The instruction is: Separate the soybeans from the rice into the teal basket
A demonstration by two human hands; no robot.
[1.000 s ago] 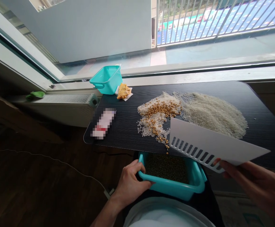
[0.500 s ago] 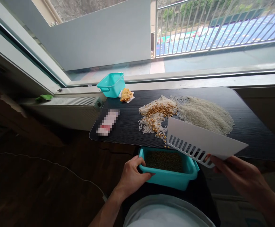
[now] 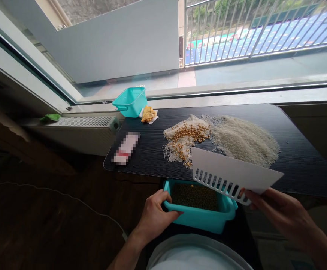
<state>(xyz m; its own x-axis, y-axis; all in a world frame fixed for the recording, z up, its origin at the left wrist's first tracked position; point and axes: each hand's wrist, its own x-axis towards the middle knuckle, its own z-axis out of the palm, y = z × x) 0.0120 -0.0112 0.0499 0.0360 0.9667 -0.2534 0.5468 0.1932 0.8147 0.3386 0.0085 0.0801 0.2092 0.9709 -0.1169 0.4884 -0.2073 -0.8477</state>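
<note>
My left hand [image 3: 155, 214] is closed on the left rim of a turquoise plastic bin [image 3: 199, 219]. The bin sits just under the table's front edge and holds small dark green beans [image 3: 195, 197], with a yellowish bean on top. My right hand [image 3: 277, 210] pinches a white slotted plastic sheet [image 3: 233, 165] by its slotted lower right corner. The sheet is tilted above the table edge and hides part of the bin. Behind it are yellow beans [image 3: 190, 134] mixed with white grains, and a larger pile of pale grains [image 3: 244, 138] touches them on the right.
The dark tabletop [image 3: 149, 157] runs along the window. At its far left corner stand another turquoise bin [image 3: 132, 103] and a crumpled yellow item [image 3: 149, 113] on white paper. A blurred pink packet [image 3: 126, 148] lies nearer. A radiator [image 3: 81, 129] is at the left.
The white sheet has moved left and slightly down, toward me. The yellow beans at the table's front edge no longer show, and a yellowish one now shows in the bin. My left hand keeps its grip.
</note>
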